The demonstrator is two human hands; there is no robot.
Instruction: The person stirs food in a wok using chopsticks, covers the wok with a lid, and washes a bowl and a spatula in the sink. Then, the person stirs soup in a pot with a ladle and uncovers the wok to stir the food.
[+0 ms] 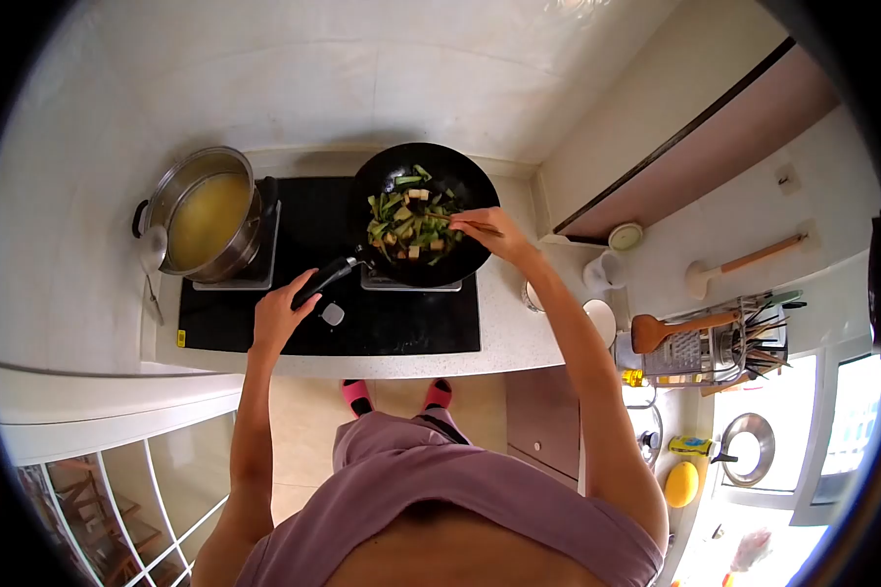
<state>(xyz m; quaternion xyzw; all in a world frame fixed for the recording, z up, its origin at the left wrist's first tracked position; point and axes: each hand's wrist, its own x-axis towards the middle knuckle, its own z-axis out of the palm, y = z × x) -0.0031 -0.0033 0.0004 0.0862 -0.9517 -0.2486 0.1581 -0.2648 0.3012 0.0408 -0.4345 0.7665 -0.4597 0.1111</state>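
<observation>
Our left hand (282, 308), just left of the centre of the frame, has its fingers closed round the black handle (321, 281) of a dark wok (472, 181). The wok sits at the upper centre of the frame, over the right part of a black glass hob (411, 333). Inside it we see chopped greens (399, 208) mixed with pale pieces (418, 195).

Our right hand (489, 230) is over the wok's right side, its fingers pinched narrow on a thin brown utensil (492, 233); its tip is down among the greens, and we cannot tell whether it is one stick or two.

At the upper left of the frame, a steel pot (246, 256) holds yellow liquid (210, 217), and a ladle (153, 250) is just beside its left side. The pale worktop (524, 338) runs around the hob. To the right of our right arm we see a white cup (607, 271), and farther right a wooden spatula (685, 328) lies across a grater (688, 345). Pink footwear (357, 394) shows below the hob, at the centre.
</observation>
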